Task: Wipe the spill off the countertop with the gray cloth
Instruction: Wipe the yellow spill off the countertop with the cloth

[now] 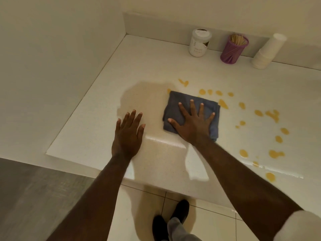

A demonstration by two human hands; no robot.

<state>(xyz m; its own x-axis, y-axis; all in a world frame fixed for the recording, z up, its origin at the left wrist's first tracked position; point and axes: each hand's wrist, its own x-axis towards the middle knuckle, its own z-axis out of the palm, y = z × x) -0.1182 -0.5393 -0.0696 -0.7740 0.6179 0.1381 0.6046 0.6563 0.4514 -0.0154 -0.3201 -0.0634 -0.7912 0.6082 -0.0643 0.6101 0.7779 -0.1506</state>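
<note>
On countertop (97,108), right hand (192,126) flattens folded gray cloth (175,106).

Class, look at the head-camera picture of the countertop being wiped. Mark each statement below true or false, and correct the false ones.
1. The right hand lies flat with spread fingers on the gray cloth. True.
2. The left hand grips a second cloth. False: it rests open on the bare countertop, holding nothing.
3. Yellow spill drops remain on the countertop to the right of the cloth. True.
4. The purple holder stands empty. False: it holds wooden sticks.
5. The white jar stands near the back wall, left of the purple holder. True.
6. The stack of paper cups lies inside the spill. False: it stands at the back, clear of the drops.
</note>
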